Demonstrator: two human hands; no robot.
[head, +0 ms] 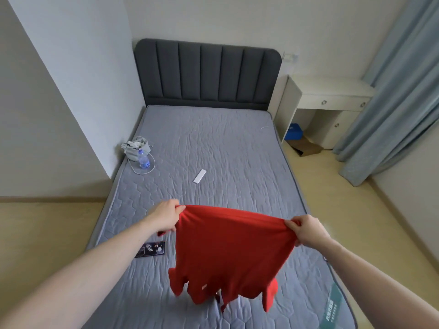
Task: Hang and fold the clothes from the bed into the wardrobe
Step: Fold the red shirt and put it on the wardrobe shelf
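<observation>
A red garment [228, 252] hangs spread in the air over the near half of the grey mattress [213, 143]. My left hand [166, 216] pinches its upper left corner. My right hand [306, 230] grips the upper right corner, fingers curled round the cloth. The top edge is stretched between both hands, and the lower edge dangles in folds just above the mattress. No wardrobe is in view.
A dark phone [150, 249] lies by the left mattress edge. A water bottle [143, 158], a grey pouch [136, 147] with a white cable, and a white remote [200, 176] lie further up. A white desk [332, 98] and blue curtain [389, 103] stand at right.
</observation>
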